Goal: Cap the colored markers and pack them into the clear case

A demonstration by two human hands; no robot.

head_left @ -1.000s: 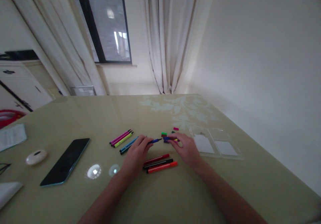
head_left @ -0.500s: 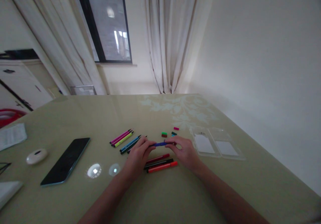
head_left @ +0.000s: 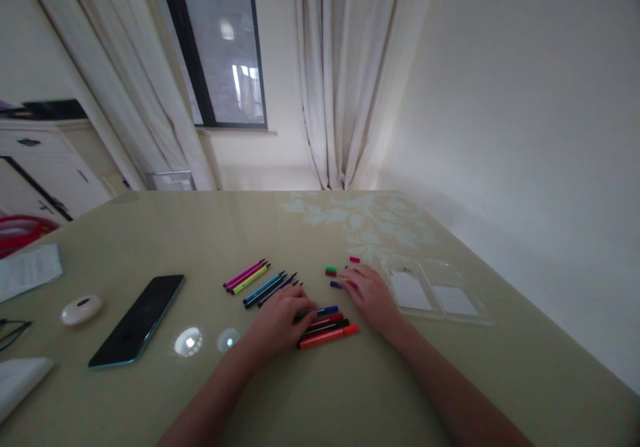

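Observation:
My left hand [head_left: 285, 317] is closed on a blue marker [head_left: 327, 311], with the cap end showing past my fingertips. It lies beside a dark red marker [head_left: 330, 320], a black one [head_left: 335, 327] and an orange-red one [head_left: 330, 337]. My right hand [head_left: 370, 297] is over the loose caps with fingers stretched and a little apart. A dark blue cap [head_left: 335, 284] is at its fingertips, with a green cap [head_left: 331, 269] and a pink cap [head_left: 355, 259] beyond. Left of my hands lie uncapped markers: magenta [head_left: 244, 273], yellow [head_left: 251, 279] and teal [head_left: 263, 289], among others.
A clear plastic case [head_left: 425, 307] is unfolded on the right of the table. To the left are a black phone [head_left: 137, 320], a white oval case [head_left: 81, 310], a cloth-like light blue item [head_left: 30, 270] and a white object [head_left: 23, 380]. A wall borders the right.
Both hands held the blue marker between them; now they are apart. My left hand has brought it down beside the dark red marker, and my right hand has moved over the caps.

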